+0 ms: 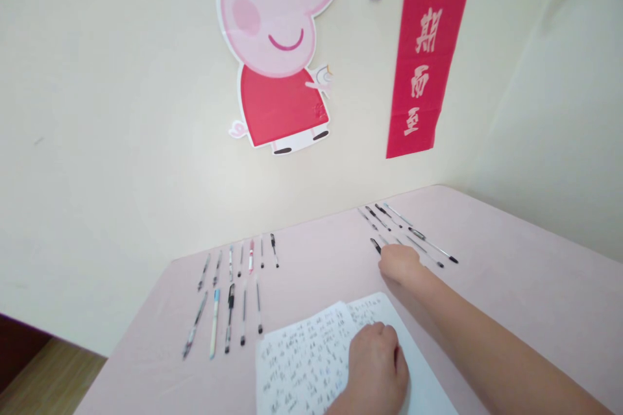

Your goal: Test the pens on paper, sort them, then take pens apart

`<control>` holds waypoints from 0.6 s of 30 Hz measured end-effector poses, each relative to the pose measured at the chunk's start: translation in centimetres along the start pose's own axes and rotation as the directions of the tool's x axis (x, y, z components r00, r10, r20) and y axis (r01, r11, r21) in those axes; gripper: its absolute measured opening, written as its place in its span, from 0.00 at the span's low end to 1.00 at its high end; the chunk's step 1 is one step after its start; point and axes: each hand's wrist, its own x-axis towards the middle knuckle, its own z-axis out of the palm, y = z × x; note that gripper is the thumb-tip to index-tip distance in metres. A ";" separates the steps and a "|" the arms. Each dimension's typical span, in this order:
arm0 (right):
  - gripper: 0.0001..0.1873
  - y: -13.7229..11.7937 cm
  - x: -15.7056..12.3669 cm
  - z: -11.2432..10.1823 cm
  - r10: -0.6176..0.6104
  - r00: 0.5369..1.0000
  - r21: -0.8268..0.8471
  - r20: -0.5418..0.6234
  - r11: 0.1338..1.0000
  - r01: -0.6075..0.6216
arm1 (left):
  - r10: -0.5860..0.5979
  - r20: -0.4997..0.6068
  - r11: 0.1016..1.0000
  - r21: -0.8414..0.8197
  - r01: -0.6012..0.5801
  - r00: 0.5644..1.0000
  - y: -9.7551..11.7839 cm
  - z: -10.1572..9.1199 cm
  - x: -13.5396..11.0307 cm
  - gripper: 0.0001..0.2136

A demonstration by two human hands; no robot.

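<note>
My left hand (377, 366) rests curled on an open notebook (306, 356) covered with handwriting, its fingers folded under; nothing shows in them. Farther out to the right, my right hand (402, 264) is closed over a pen (375, 246) at the near side of a group of pens. Only the pen's black end sticks out past the fingers; the rest is covered by the hand. Just beyond lie several other pens, among them a clear pen with black ends (433, 245) and a black-capped pen (378, 217).
On the left of the pink table (321, 259), two rows of pens and refills lie side by side, including a yellow and blue pen (215, 324) and a pink pen (251, 256). The wall behind carries a pig cutout (285, 107) and a red banner (426, 58).
</note>
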 end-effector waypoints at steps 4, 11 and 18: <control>0.15 -0.5 0.1 0.5 -0.003 1.000 0.017 0.022 1.000 0.003 | -0.004 0.000 1.000 0.007 0.004 1.000 0.0 -0.1 0.0 0.08; 0.15 -2.8 0.5 0.6 -0.111 0.994 0.102 0.015 0.989 0.109 | -0.012 -0.004 1.000 -0.003 0.012 1.000 0.1 0.0 0.0 0.09; 0.15 -11.3 -1.5 0.5 -0.377 0.925 0.238 0.044 0.903 0.357 | -0.026 0.005 0.982 -0.188 0.026 1.000 0.2 -0.2 0.1 0.11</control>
